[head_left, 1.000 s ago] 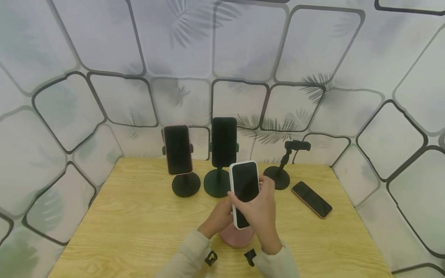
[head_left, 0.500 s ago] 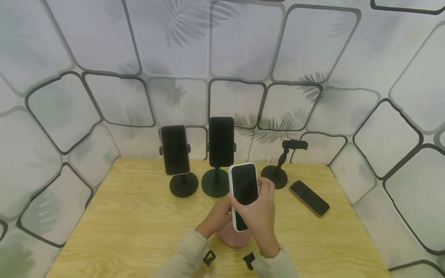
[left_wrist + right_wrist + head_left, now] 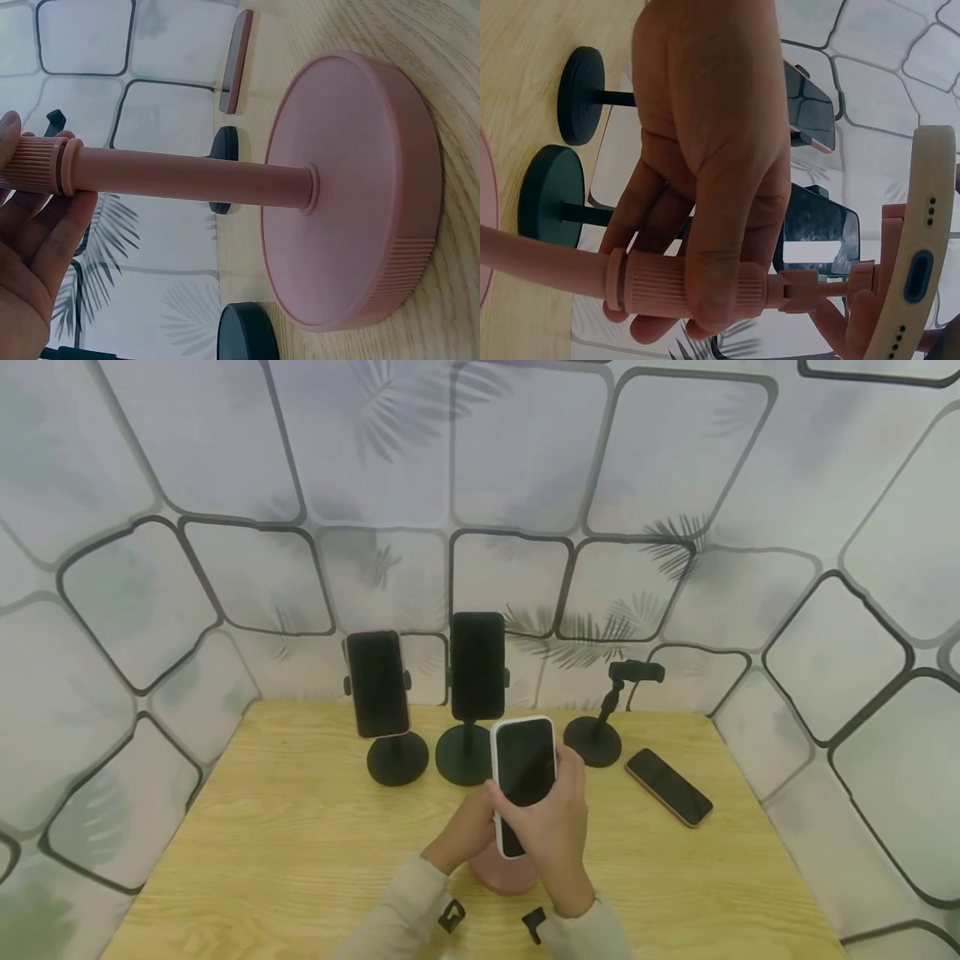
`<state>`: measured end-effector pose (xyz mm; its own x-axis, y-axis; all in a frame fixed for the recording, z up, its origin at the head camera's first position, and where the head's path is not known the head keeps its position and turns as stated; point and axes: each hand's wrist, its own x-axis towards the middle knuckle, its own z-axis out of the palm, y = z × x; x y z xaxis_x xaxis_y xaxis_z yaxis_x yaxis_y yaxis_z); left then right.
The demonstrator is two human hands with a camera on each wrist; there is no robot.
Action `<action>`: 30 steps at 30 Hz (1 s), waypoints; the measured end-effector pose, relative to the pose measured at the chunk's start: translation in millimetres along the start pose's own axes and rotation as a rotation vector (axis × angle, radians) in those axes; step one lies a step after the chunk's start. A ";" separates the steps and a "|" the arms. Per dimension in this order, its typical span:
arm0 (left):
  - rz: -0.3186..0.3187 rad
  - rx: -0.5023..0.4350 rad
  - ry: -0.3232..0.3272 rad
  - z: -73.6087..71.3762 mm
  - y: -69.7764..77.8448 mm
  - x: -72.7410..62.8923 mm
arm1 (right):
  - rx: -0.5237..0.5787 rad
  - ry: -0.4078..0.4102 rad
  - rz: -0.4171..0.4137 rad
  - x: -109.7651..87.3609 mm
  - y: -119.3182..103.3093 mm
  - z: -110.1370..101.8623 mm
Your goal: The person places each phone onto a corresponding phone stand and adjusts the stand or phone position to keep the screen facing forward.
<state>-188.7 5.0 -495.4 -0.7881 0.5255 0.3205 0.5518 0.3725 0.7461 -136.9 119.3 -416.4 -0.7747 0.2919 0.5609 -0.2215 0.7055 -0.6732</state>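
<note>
My left hand (image 3: 463, 833) grips the ribbed collar (image 3: 656, 285) on the stem of a pink phone stand (image 3: 202, 176). The stand's round pink base (image 3: 502, 872) sits on the wooden table. My right hand (image 3: 551, 835) holds a smartphone in a white case (image 3: 525, 760), thumb across the dark screen and fingers round its right edge. In the right wrist view the phone's bottom end, with its charging port, faces the camera. The stand's pink clamp head (image 3: 892, 240) is right behind the phone, partly hidden.
Behind the hands, a black stand (image 3: 397, 760) and a dark green stand (image 3: 459, 756) each bear an upright phone. A black stand without a phone (image 3: 596, 742) is at the back right. Another phone (image 3: 669, 787) lies on the table (image 3: 300, 877) at the right. Patterned walls (image 3: 390, 577) enclose the table.
The right hand and the white-cased phone have shifted slightly left, and the phone's top edge is a little lower. The left hand keeps its grip on the stand.
</note>
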 end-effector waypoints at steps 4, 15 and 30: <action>0.007 0.005 0.006 0.9 -0.7 0.5 | 0.001 -0.017 0.016 0.9 -1.3 -1.0; 0.083 -0.102 0.084 -9.5 4.0 -2.5 | 0.002 -0.047 0.069 1.3 -2.5 -1.2; 0.421 0.230 0.479 -48.9 33.9 7.1 | -0.058 -0.099 0.100 9.8 -5.5 -5.3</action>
<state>-189.0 -16.0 -439.3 -0.4979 0.2841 0.8194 0.8402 0.3919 0.3747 -140.2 121.8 -404.6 -0.8462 0.2998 0.4405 -0.1078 0.7133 -0.6925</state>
